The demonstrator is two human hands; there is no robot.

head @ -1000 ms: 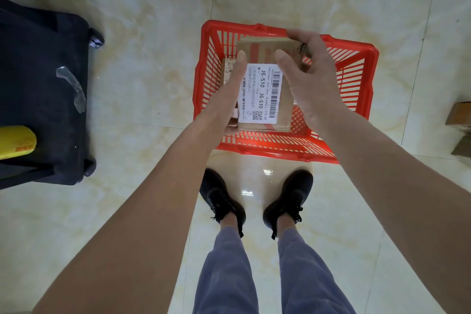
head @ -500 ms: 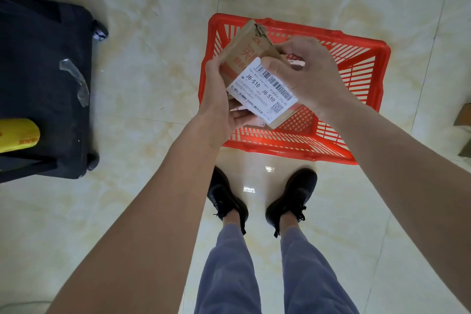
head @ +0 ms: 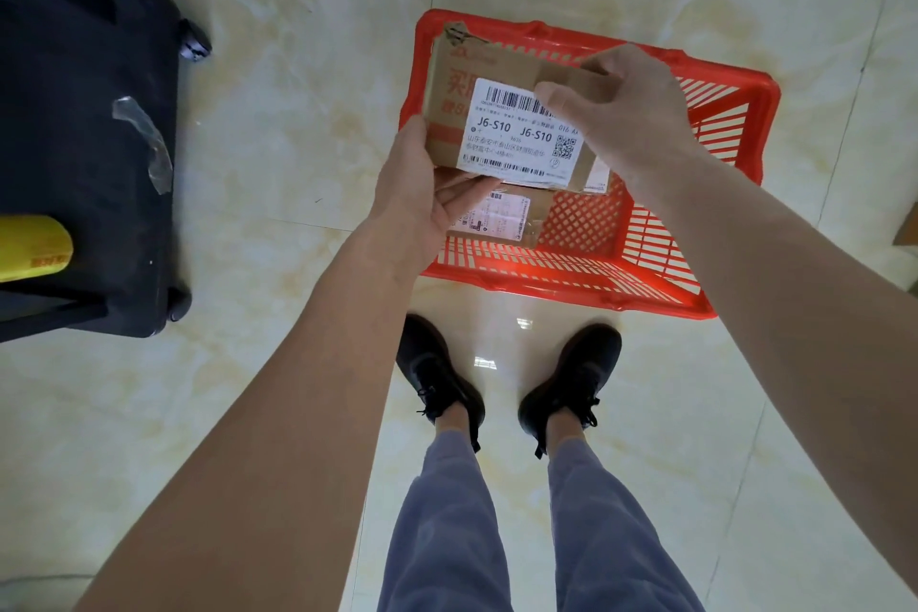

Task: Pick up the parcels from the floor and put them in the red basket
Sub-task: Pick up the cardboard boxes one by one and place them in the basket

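I hold the box (head: 506,124) level above the red basket (head: 735,194), so I judge the best move is lowering it flat beside the parcel (head: 501,219) already inside before letting go. My left hand (head: 417,194) cups its near-left corner, fingers curled underneath; my right hand (head: 626,114) pinches its far right edge, thumb on top.
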